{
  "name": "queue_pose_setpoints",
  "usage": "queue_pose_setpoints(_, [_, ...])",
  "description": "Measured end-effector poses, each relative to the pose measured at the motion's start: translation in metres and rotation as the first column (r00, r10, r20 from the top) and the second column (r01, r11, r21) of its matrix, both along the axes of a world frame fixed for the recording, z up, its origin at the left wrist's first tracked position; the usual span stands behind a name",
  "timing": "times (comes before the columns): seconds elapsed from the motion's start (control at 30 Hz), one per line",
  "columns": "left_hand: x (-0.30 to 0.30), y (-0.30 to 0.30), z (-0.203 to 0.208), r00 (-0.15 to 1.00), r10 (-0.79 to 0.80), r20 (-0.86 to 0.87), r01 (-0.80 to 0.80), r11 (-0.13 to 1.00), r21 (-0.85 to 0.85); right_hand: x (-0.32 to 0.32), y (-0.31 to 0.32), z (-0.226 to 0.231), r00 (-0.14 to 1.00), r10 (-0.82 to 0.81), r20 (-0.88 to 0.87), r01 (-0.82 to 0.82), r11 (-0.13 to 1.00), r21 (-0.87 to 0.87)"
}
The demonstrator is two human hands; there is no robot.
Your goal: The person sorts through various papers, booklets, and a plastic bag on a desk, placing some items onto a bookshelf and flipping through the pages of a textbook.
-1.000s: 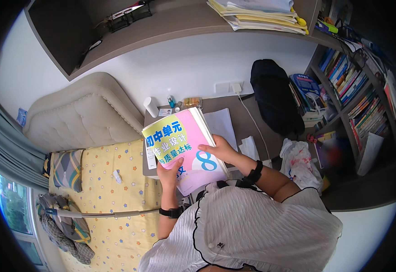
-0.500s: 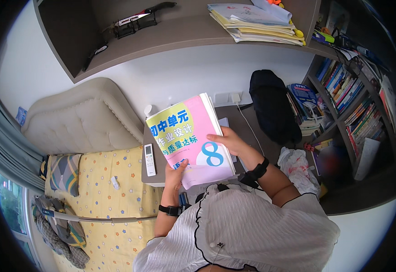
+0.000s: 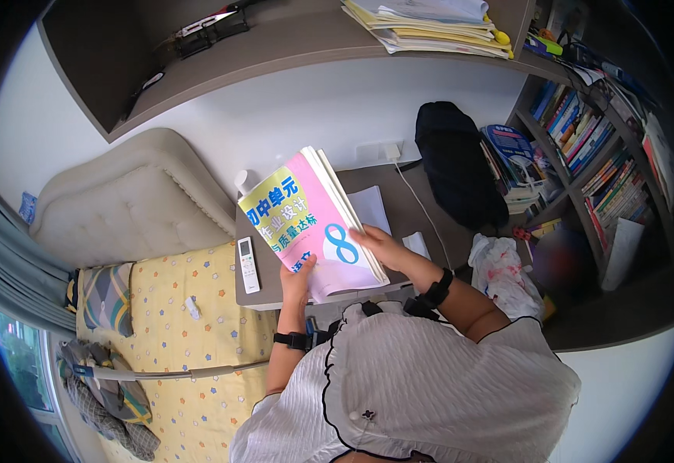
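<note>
A workbook (image 3: 315, 202) with a pink and yellow cover is held tilted above the grey desk (image 3: 418, 197). Its page edges show along the right side, where it looks like a thick book or a few stacked together. My left hand (image 3: 298, 282) grips the lower left edge, thumb on the cover. On the right edge, my right hand (image 3: 377, 247) closes around the pages. The fingers underneath are hidden. Beside the book's left edge lies a white remote control (image 3: 249, 265), and a white cylindrical thing (image 3: 244, 183) stands behind it.
White paper (image 3: 371, 207) and a small white piece (image 3: 416, 245) lie on the desk. A black bag (image 3: 457, 166) leans at the wall beside a white cable (image 3: 422, 202). Right of it stand a plastic bag (image 3: 503, 266) and bookshelf (image 3: 576, 193). An overhead shelf (image 3: 291, 58) holds papers; a bed (image 3: 198, 332) is left.
The workbook has shifted a little left and turned, showing more of its page edges. More of the white paper on the desk has come into sight. Both hands keep their hold.
</note>
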State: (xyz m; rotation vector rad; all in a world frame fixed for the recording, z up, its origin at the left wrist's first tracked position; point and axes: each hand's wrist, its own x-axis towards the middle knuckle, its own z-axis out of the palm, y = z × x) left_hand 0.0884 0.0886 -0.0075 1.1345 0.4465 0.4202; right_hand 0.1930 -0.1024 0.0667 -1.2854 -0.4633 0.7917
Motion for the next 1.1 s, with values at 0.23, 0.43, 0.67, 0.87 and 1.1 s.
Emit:
queue_pose_setpoints(0.23, [0.019, -0.021, -0.019, 0.976, -0.19, -0.104, 0.17, 0.969, -0.178, 0.007, -0.033, -0.024, 0.948, -0.229, -0.223, 0.24, 0.97, 0.026])
queue_pose_setpoints(0.43, [0.033, -0.031, -0.019, 0.93, -0.337, -0.147, 0.293, 0.921, -0.258, 0.011, -0.047, -0.034, 0.863, -0.303, -0.405, 0.366, 0.926, 0.087])
queue_pose_setpoints(0.67, [0.053, -0.036, -0.028, 0.849, -0.506, -0.152, 0.439, 0.835, -0.331, 0.023, -0.069, -0.055, 0.889, -0.417, -0.188, 0.417, 0.908, -0.04])
queue_pose_setpoints(0.87, [0.065, -0.047, -0.021, 0.831, -0.521, -0.197, 0.474, 0.847, -0.241, 0.031, -0.083, -0.06, 0.872, -0.259, 0.415, 0.413, 0.844, -0.342])
queue_pose_setpoints(1.1, [0.095, -0.046, -0.041, 0.774, -0.579, -0.255, 0.521, 0.813, -0.26, 0.043, -0.096, -0.094, 0.862, -0.346, 0.37, 0.473, 0.811, -0.344])
